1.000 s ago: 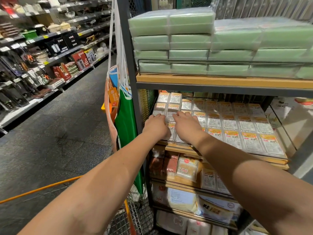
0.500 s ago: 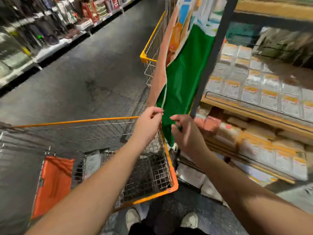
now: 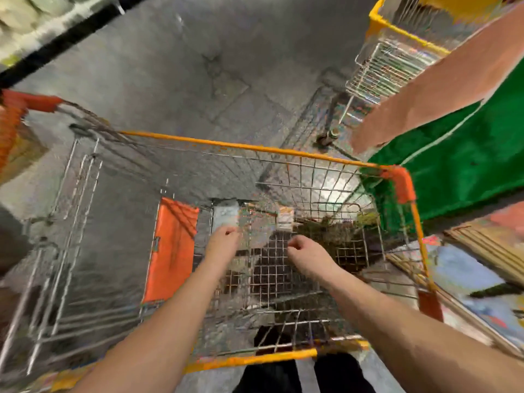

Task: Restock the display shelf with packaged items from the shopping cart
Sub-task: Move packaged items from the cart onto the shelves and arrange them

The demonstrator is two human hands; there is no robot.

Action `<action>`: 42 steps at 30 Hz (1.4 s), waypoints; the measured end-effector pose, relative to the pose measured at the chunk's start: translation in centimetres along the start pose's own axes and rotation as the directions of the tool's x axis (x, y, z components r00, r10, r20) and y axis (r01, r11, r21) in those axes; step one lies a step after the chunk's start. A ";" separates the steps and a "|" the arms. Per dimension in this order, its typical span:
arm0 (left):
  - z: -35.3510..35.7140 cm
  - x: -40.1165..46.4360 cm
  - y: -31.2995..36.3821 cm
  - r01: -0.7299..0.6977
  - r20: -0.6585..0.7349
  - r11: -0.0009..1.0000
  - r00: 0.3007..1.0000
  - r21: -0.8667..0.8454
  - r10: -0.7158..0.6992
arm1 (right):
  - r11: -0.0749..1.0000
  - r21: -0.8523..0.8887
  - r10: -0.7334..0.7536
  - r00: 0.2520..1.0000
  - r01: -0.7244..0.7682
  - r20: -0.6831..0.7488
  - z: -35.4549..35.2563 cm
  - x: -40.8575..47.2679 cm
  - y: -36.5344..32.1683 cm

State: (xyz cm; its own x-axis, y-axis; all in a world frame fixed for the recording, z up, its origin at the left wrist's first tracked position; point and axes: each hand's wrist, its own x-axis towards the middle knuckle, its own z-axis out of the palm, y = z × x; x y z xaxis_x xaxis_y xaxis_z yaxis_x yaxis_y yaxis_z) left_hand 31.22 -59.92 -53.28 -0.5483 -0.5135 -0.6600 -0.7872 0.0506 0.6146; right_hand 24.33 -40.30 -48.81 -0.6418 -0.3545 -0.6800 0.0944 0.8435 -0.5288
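Observation:
I look down into a wire shopping cart with an orange rim. Both my arms reach into its basket. My left hand has curled fingers whose tips touch the lower edge of a pale package standing at the basket's far end; the blur hides whether it grips it. My right hand hovers over the mesh floor, fingers loosely curled, nothing in it. A second package with an orange label stands just beyond it. The display shelf shows as a wooden edge at the right.
An orange seat flap hangs inside the cart left of my hands. A green bag hangs at the right beside the cart corner. Another cart stands at the upper right. Grey floor lies beyond, and my feet stand below the cart.
My hands left the shelf's packages, passed the green bag and dropped into the cart basket. My view swung from the shelf down to the cart.

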 end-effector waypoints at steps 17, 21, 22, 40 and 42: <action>4.7 17.0 -11.9 0.414 -0.083 0.877 0.910 0.242 -0.407 | 0.874 0.136 0.484 0.858 -0.466 -0.173 8.7 23.3 6.6; 6.0 18.4 -12.8 0.379 -0.175 0.845 0.925 0.376 -0.337 | 0.863 0.151 0.506 0.827 -0.483 -0.245 9.7 25.9 6.2; 6.3 18.7 -12.8 0.405 -0.185 0.825 0.914 0.395 -0.360 | 0.862 0.099 0.505 0.828 -0.497 -0.242 9.9 26.3 6.1; 7.8 20.9 -14.7 0.491 -0.033 0.840 0.859 -0.230 -0.512 | 0.863 0.215 0.493 0.853 -0.457 -0.171 10.9 24.5 8.0; 7.2 19.8 -13.6 0.596 0.109 0.747 0.797 -0.294 -0.594 | 0.859 0.229 0.488 0.867 -0.457 -0.098 10.5 23.2 8.3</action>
State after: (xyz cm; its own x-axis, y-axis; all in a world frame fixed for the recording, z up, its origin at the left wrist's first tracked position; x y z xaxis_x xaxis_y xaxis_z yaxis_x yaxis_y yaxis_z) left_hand 29.05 -64.57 -77.85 -0.0008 -0.3459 -0.9383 -0.8319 -0.5205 0.1926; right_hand 18.16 -45.76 -74.30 -0.5856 0.1437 -0.7977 0.5487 0.7947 -0.2597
